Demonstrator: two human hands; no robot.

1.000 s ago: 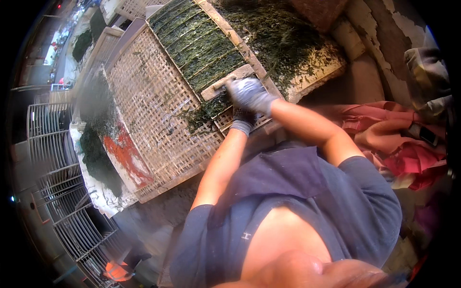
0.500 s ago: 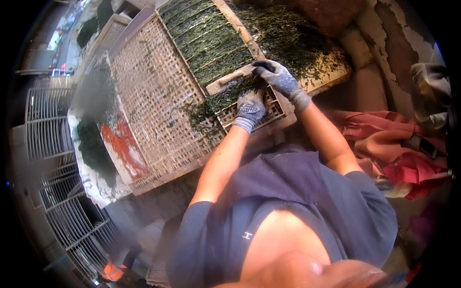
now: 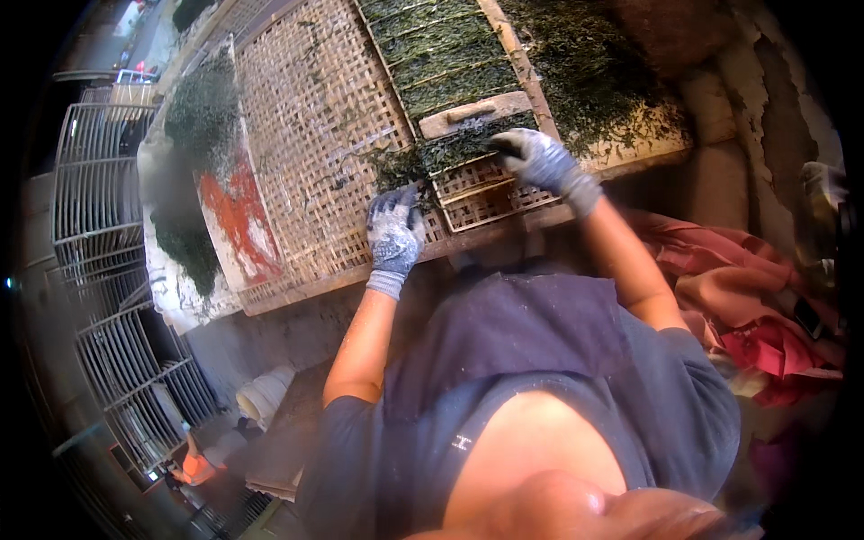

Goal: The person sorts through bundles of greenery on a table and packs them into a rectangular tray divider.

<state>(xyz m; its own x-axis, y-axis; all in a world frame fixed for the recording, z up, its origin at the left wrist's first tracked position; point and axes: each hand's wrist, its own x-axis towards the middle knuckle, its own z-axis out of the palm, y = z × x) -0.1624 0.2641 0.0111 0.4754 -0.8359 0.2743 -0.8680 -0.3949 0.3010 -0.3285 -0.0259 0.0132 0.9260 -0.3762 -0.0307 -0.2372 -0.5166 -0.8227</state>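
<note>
My left hand, in a pale grey-blue knit glove, lies with its fingers stretched out on the woven mat, beside loose dark-green seaweed. My right hand, gloved alike, has its fingers curled at the right end of a seaweed strip; what they hold, if anything, is hidden. Just beyond this strip a flat wooden board with a raised grip rests across the slatted frame. Green seaweed fills the frame's far sections, while its near sections show bare lattice.
A seaweed heap lies on a board right of the frame. More seaweed and a red-stained white patch are at the left. Metal racks stand beyond. Reddish cloth lies at the right. A person in orange is at lower left.
My left hand has moved left from the near lattice onto the mat's edge. My right hand has come off the board with the grip and sits lower, by the near seaweed strip. The view has shifted.
</note>
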